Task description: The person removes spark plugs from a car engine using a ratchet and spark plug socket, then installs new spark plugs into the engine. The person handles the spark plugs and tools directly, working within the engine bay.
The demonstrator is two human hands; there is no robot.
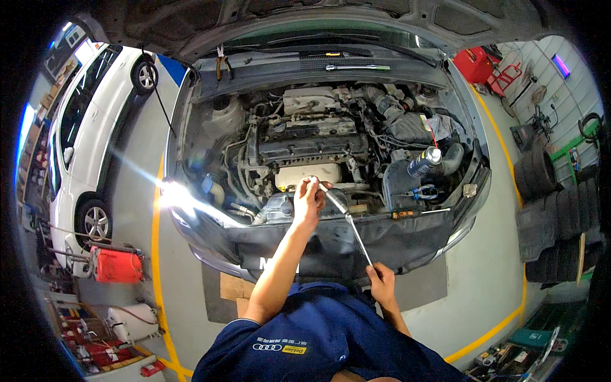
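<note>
A long, slim silver socket tool [360,240] slants between my two hands over the front of the open engine bay. Its upper section is thicker, with a joint about midway. My right hand [383,284] is closed round the lower, thin end near my body. At the upper end, the fingers of my left hand [307,202] are pinched together by a small pale piece; whether that belongs to the tool I cannot tell. Below both hands lies the black cover [401,240] over the car's front edge. The engine [309,149] sits just beyond my left hand.
On the bay's right stand a spray can [425,162] and blue-handled pliers [425,192]; an orange-handled tool [404,215] lies nearer. A ratchet [358,67] and pliers [223,63] rest by the windshield. The raised hood [305,19] hangs overhead. A bright lamp [178,194] glares at left.
</note>
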